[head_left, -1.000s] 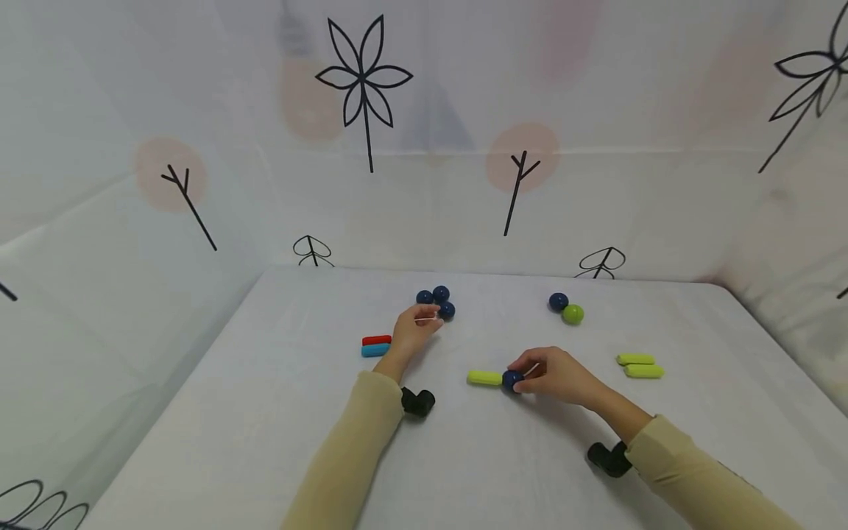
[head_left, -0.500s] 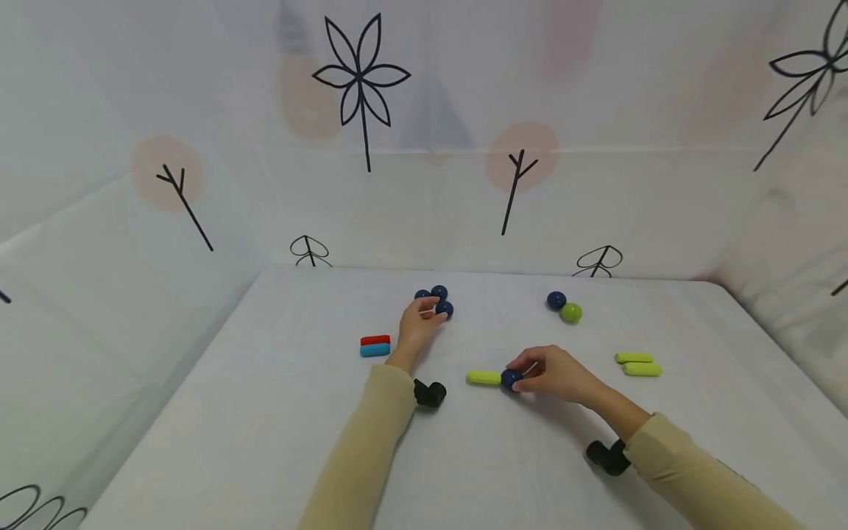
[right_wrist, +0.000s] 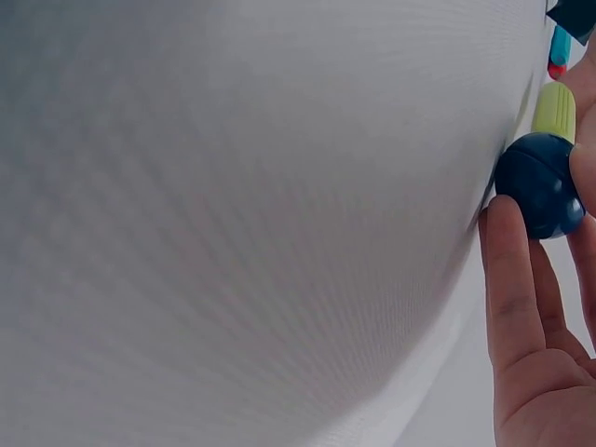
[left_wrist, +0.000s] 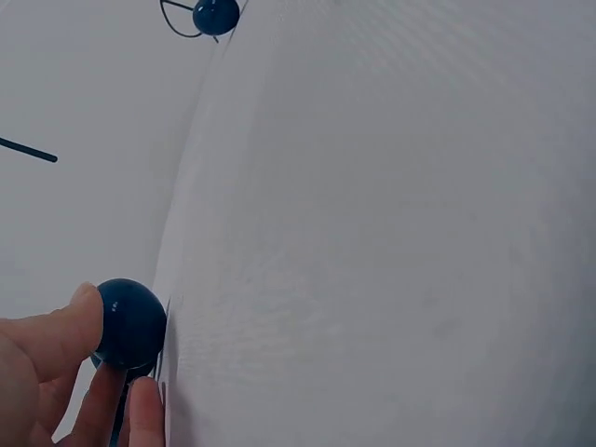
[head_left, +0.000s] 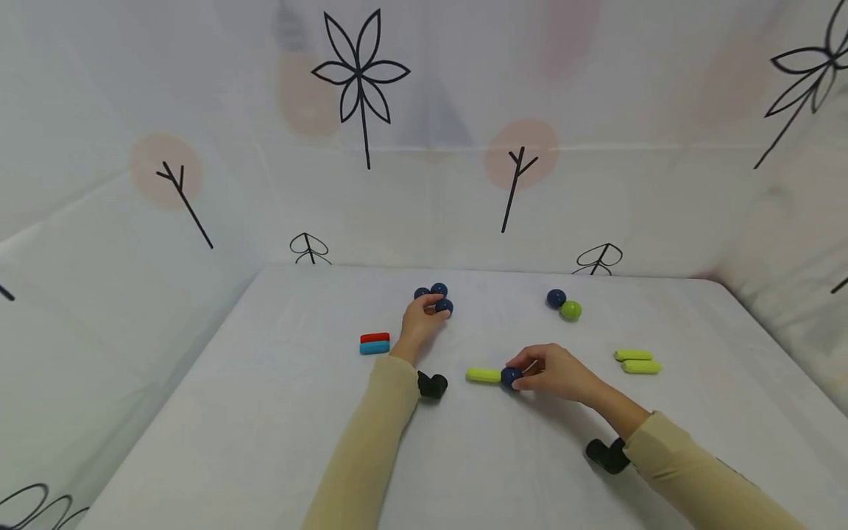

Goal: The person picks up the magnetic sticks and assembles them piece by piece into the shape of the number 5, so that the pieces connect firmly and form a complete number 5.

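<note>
I see the left hand [head_left: 421, 322] pinching a blue ball [head_left: 444, 307], the right hand [head_left: 555, 372] another blue ball [head_left: 511, 377] touching a yellow stick [head_left: 483, 375] end-on.

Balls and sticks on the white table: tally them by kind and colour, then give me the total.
Dark blue balls: 5
Green ball: 1
Yellow-green sticks: 3
Red stick: 1
Light blue stick: 1
Total: 11

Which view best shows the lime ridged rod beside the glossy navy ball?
The head view, where the lime ridged rod lies lengthwise in sight. Right wrist shows it foreshortened behind the glossy navy ball; left wrist doesn't show it.
</note>
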The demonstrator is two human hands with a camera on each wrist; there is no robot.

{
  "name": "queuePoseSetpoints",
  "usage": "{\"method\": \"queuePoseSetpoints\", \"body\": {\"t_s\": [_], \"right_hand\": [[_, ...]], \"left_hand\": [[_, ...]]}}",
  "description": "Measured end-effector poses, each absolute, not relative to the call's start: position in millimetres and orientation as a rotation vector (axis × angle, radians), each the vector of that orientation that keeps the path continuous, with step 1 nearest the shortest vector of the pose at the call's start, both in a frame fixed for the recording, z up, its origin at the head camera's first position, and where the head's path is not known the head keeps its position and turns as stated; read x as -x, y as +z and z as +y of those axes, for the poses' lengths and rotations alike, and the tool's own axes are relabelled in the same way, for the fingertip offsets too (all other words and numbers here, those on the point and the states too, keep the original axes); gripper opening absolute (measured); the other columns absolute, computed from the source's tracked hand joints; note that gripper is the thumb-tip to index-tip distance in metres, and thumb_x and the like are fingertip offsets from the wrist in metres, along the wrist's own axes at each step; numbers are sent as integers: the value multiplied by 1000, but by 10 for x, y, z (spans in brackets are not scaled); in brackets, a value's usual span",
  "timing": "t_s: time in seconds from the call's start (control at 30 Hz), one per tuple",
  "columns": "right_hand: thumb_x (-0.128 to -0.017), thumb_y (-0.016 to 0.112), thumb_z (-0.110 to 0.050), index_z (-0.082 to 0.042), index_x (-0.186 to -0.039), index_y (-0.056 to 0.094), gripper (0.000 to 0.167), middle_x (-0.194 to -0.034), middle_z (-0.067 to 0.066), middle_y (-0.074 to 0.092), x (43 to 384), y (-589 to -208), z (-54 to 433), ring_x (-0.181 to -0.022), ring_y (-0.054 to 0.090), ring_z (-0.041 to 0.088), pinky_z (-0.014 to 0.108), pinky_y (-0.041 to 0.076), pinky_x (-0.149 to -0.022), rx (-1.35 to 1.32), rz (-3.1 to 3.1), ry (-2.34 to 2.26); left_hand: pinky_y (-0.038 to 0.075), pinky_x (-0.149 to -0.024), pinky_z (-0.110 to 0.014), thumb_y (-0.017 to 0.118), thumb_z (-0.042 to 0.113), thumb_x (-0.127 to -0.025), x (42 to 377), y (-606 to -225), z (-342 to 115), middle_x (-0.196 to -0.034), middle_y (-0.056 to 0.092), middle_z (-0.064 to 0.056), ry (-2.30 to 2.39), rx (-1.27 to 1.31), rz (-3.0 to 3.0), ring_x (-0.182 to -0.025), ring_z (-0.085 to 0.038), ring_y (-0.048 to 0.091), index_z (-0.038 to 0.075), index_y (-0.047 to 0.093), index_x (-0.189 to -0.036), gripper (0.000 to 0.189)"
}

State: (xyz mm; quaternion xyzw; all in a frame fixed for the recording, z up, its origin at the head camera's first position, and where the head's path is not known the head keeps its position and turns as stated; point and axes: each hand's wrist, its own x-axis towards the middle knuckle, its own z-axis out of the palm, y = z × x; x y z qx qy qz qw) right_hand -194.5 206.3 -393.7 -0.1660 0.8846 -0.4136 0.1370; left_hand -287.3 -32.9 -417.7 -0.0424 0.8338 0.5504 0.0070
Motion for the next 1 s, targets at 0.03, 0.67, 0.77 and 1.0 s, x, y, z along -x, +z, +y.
{"method": "queuePoseSetpoints", "body": {"t_s": [0.03,0.67,0.77,1.0], "right_hand": [[-76,75,-8,-4,-103,67,28,-93,3,64,1947,-3936,2065,-80,58,18,30,50,-66,479,2560,-1197],[-76,75,-9,-4,-104,67,29,-94,4,64,1968,-3948,2072,-81,58,18,30,50,-66,482,2551,-1198],[-76,76,-10,-4,-104,67,30,-94,3,64,1968,-3947,2073,-81,58,18,30,50,-66,485,2555,-1191],[-76,76,-10,-3,-104,67,30,-94,3,64,1973,-3946,2074,-80,58,18,29,50,-66,501,2558,-1194]], "left_hand": [[45,-89,-32,68,13,-86,2868,-4167,-327,-118,58,-6,1707,123,2631,-104,-20,55,14,63,-117,32],[43,-93,-34,68,16,-86,2903,-4143,-290,-120,57,-5,1601,128,2645,-106,-21,53,15,61,-120,34],[43,-92,-34,68,15,-86,2889,-4140,-290,-120,57,-5,1588,120,2648,-105,-21,54,16,61,-120,34],[43,-93,-35,68,16,-86,2844,-4131,-369,-118,57,-5,1539,57,2639,-106,-21,54,15,61,-119,33]]}}
